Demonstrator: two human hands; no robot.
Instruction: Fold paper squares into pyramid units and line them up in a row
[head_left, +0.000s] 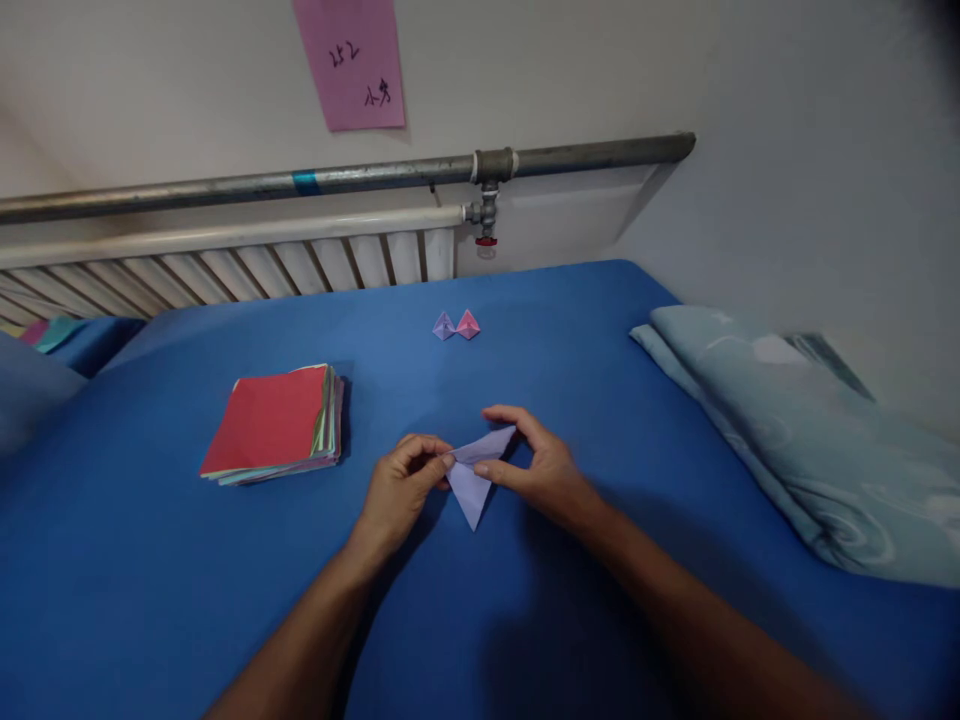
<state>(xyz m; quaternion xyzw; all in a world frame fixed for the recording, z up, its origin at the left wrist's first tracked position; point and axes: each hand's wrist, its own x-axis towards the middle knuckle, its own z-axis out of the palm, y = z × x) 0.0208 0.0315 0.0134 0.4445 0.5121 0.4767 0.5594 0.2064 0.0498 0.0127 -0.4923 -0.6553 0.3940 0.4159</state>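
Observation:
A partly folded sheet of lavender origami paper (471,492) is held between my two hands, a pointed flap hanging toward me. My left hand (401,488) pinches its left corner between thumb and fingers. On the other side, my right hand (541,467) grips the upper right part, thumb in front and fingers behind. Beyond the hands, two small folded paper pieces lie side by side on the blue surface: a lavender one (444,326) and a pink one (469,325).
A stack of coloured paper (262,422) with a red sheet on top lies to the left. Folded teal patterned fabric (757,430) rests at the right. At the back are a radiator (300,265), a metal pipe (390,172) and a red-handled valve (486,241).

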